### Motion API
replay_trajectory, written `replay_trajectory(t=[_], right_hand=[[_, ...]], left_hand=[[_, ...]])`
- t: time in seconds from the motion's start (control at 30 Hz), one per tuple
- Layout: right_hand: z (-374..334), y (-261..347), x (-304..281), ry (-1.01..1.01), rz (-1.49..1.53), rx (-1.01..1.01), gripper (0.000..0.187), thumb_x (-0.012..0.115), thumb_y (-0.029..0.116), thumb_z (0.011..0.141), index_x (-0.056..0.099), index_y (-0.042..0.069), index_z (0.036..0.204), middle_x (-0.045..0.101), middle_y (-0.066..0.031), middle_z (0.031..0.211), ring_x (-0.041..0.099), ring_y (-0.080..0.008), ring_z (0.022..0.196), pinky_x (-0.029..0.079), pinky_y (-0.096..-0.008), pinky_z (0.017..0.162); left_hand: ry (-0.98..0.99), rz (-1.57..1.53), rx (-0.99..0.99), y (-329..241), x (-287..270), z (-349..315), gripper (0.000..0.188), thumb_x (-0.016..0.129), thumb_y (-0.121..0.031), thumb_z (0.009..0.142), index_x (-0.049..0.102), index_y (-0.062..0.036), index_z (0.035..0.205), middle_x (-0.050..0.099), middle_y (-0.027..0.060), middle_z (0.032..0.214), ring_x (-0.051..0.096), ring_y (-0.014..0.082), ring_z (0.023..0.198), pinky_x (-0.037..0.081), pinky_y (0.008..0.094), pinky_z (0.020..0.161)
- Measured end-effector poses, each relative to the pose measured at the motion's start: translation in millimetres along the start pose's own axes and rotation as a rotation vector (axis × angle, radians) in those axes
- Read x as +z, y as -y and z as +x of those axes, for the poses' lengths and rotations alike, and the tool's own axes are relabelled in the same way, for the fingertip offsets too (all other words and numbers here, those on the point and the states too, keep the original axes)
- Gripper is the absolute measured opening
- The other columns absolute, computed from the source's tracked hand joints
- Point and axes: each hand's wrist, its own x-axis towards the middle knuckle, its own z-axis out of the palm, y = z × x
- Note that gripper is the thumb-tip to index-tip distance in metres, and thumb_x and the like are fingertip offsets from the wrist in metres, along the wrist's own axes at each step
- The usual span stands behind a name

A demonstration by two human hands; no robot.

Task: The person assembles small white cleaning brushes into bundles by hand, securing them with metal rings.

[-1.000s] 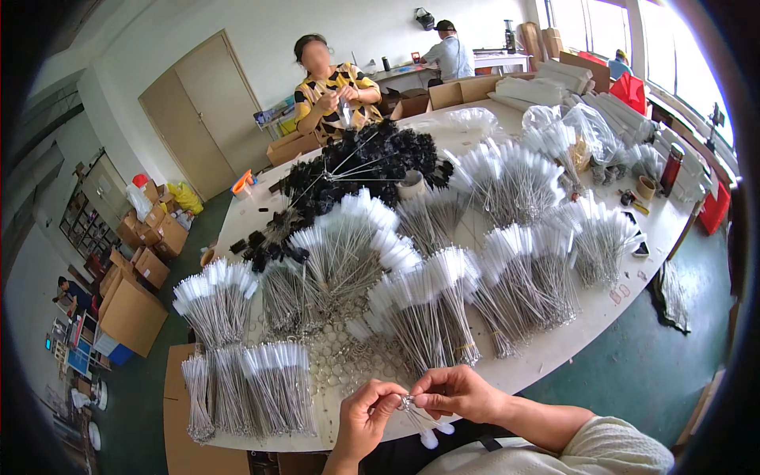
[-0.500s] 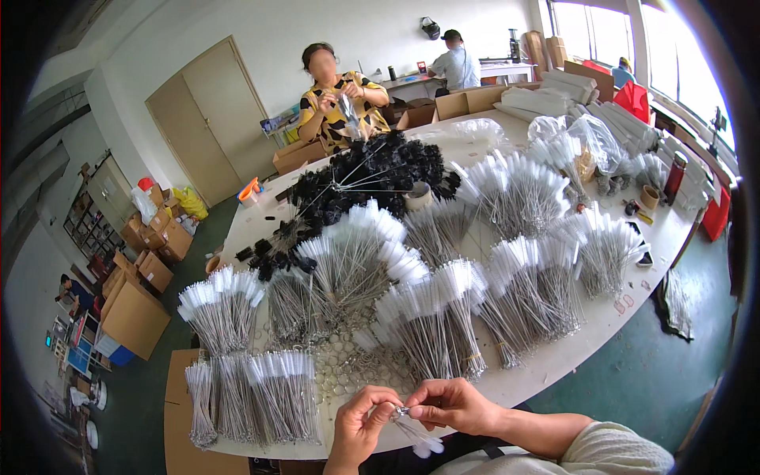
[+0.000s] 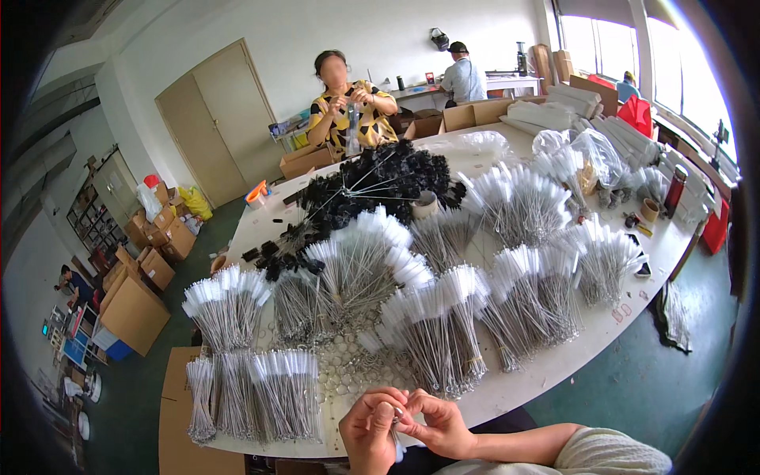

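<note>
Close together at the table's near edge, my left hand (image 3: 369, 427) and my right hand (image 3: 440, 427) are both closed in a pinch, fingertips meeting. My left fingers hold white-bristled wire brushes, whose pale bristles (image 3: 398, 451) hang beneath. A small shiny metal piece (image 3: 397, 412), seemingly a ring, shows between the fingertips where my right thumb and forefinger grip; the fingers partly cover it. Just beyond lie many loose metal rings (image 3: 342, 372). Bundles of white wire brushes (image 3: 285, 396) stand to the left, and a larger bundle (image 3: 431, 340) rises ahead of my hands.
A pile of black brushes (image 3: 380, 178) covers the table's far side, with a tape roll (image 3: 424, 204) beside it. Across the table a person (image 3: 348, 111) handles a clear bag. More brush bundles (image 3: 518, 206), a dark red flask (image 3: 675, 190) and a phone (image 3: 640, 257) are at right.
My hands have drawn closer together and turned slightly, with the right hand a little further left. The brushes' bristles now hang more directly under the left hand. The view has shifted slightly.
</note>
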Motion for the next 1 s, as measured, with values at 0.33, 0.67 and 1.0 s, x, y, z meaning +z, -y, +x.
replay_trajectory(t=[0.33,0.67,1.0], right_hand=[[-0.4,16.2,-35.8,0.192,-0.160,0.032,0.032,0.073,0.016,0.075,0.061,0.004,0.102,0.058,-0.0059,0.102,0.049,-0.0205,0.105,0.037,-0.0329,0.093],[-8.8,42.2,-30.7,0.085,-0.264,-0.060,0.010,0.070,0.009,0.076,0.066,0.001,0.080,0.060,-0.0046,0.080,0.050,-0.0131,0.071,0.039,-0.0277,0.068],[-28.7,6.2,-19.9,0.387,0.324,0.844,0.015,0.058,0.013,0.082,0.060,-0.002,0.081,0.062,-0.0077,0.084,0.053,-0.0129,0.079,0.040,-0.0234,0.073]], left_hand=[[-0.004,0.125,0.143,-12.3,5.7,-10.6,0.007,0.052,0.000,0.087,0.057,0.0044,0.086,0.056,0.0119,0.094,0.051,0.0086,0.067,0.044,0.0202,0.059],[0.136,0.434,0.122,1.0,2.5,-17.7,0.012,0.056,-0.010,0.088,0.057,0.0020,0.092,0.056,0.0087,0.091,0.046,0.0049,0.054,0.037,0.0179,0.047],[0.376,0.795,-0.036,-26.8,-73.4,-67.4,0.024,0.072,-0.019,0.073,0.064,-0.0064,0.091,0.056,0.0057,0.068,0.054,0.0191,0.057,0.042,0.0288,0.052]])
